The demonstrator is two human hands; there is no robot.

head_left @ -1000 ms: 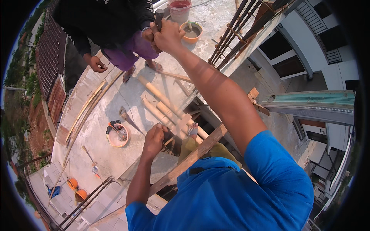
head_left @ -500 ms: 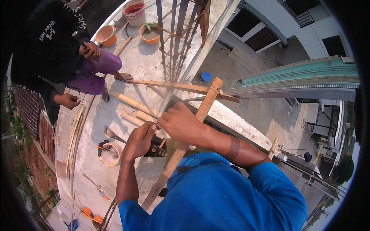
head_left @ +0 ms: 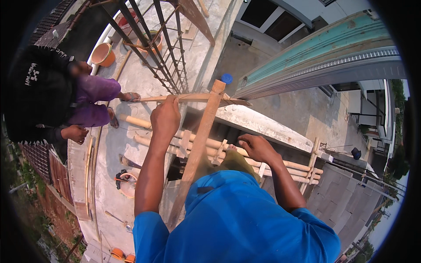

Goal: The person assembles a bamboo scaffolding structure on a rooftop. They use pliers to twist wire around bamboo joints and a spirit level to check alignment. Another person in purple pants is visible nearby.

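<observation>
Gray floor [head_left: 109, 193] lies around. One long wood bar [head_left: 200, 140] points forward between the left hand [head_left: 165, 118] (nearer, curled; can't tell if it's holding something) and the loosely spread right hand [head_left: 259, 149].

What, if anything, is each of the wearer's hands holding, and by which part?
The left hand is curled; whether its grip holds anything cannot be told. No held thing shows in the right hand.

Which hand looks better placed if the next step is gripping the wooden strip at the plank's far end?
Probably the left hand: in this view it overlaps the wooden strip, though contact is unclear. The right hand is farther from the strip, lower in the picture, near the round poles.
</observation>
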